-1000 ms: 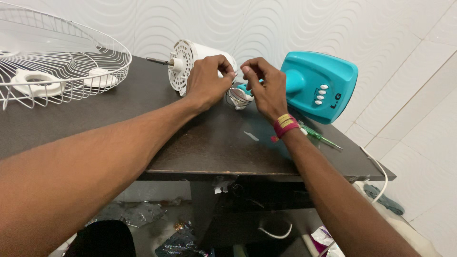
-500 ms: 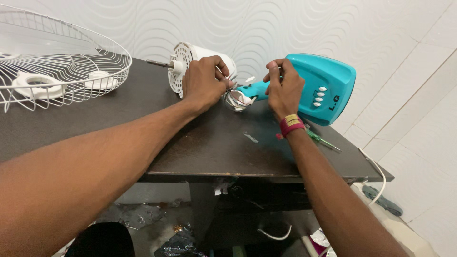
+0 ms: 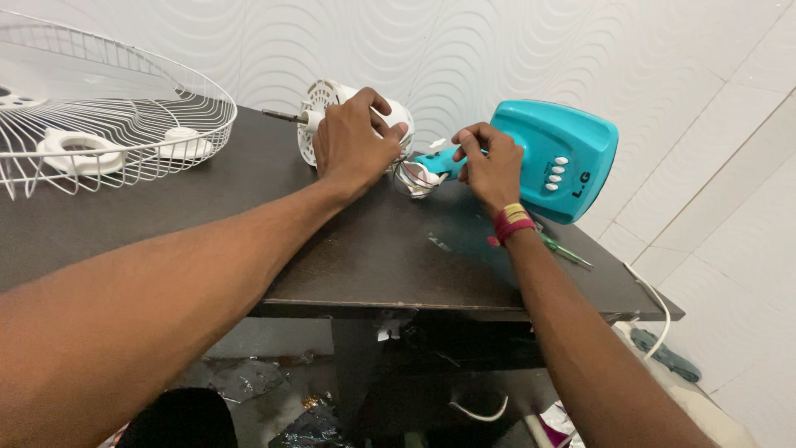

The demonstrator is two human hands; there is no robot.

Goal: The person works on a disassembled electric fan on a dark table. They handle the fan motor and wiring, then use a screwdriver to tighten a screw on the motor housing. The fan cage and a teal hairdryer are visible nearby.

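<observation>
A white fan motor housing (image 3: pixel 395 111) lies on its side on the dark table (image 3: pixel 365 265), its metal shaft (image 3: pixel 282 116) pointing left. My left hand (image 3: pixel 352 141) grips the housing from above. My right hand (image 3: pixel 489 162) is closed around the teal neck (image 3: pixel 435 161) of the teal fan base (image 3: pixel 560 158), which stands tilted at the table's right. Between the hands a white joint with coloured wires (image 3: pixel 417 177) shows.
A white wire fan guard (image 3: pixel 99 124) with white plastic parts (image 3: pixel 178 143) inside lies at the table's left. A green-handled screwdriver (image 3: pixel 564 249) lies near the right edge. A white cable (image 3: pixel 655 307) hangs off the right side. Debris lies on the floor below.
My right hand moved from the wire joint to the right and now rests on the teal neck. My left hand stayed on the motor housing.
</observation>
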